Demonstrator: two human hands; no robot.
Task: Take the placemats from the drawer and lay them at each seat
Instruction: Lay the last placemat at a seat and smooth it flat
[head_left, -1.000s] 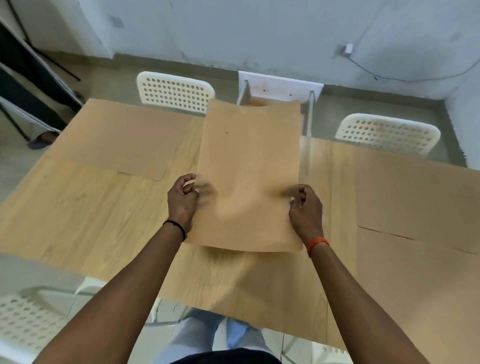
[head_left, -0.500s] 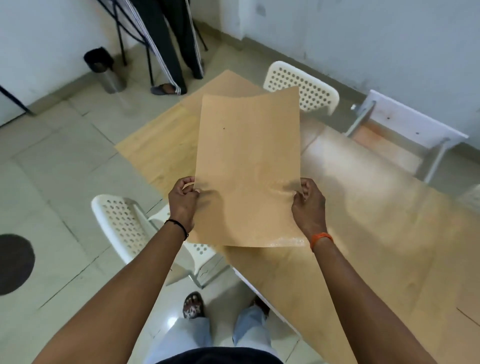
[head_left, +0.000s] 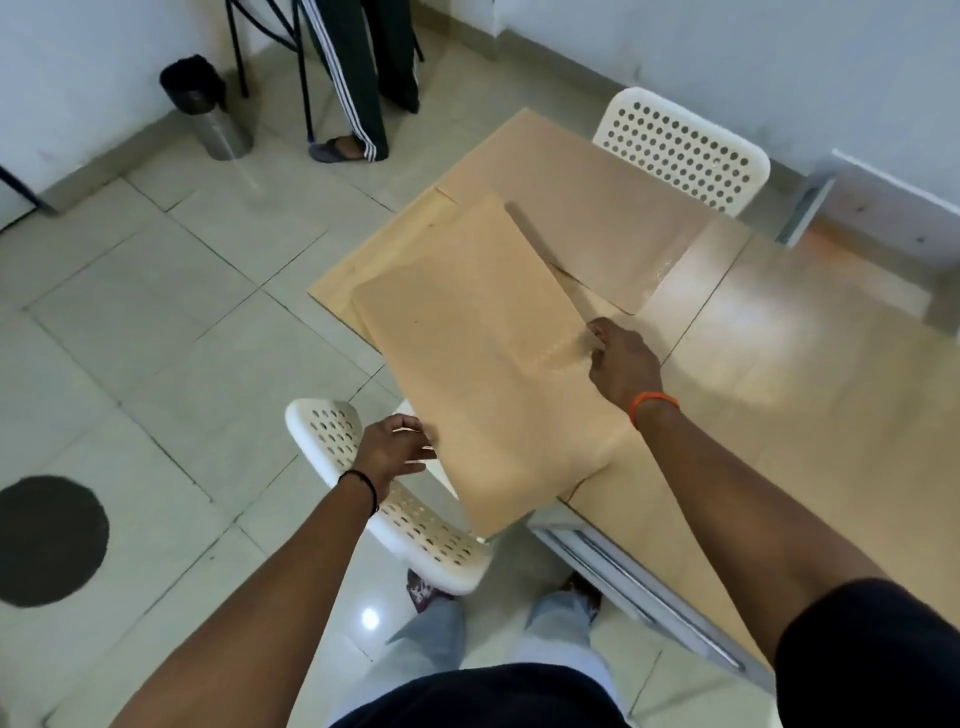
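A tan placemat (head_left: 478, 364) hangs low and tilted over the near left corner of the wooden table (head_left: 779, 374), its near end past the table edge. My left hand (head_left: 392, 452) grips its left edge, above a white perforated chair (head_left: 410, 525). My right hand (head_left: 621, 364), with an orange wristband, pinches its right edge. Another tan placemat (head_left: 587, 208) lies flat at the far left seat, partly under the held one's far corner.
A second white perforated chair (head_left: 685, 148) stands at the table's far side. A person's legs in dark striped trousers (head_left: 358, 78) stand by a black-framed stand at the back. A metal bin (head_left: 208, 109) sits by the wall. A white drawer unit (head_left: 893, 202) is at the right.
The view has swung left and down. The placemat, held upright before, has come down and turned at an angle over the table's near left corner, still in both hands.
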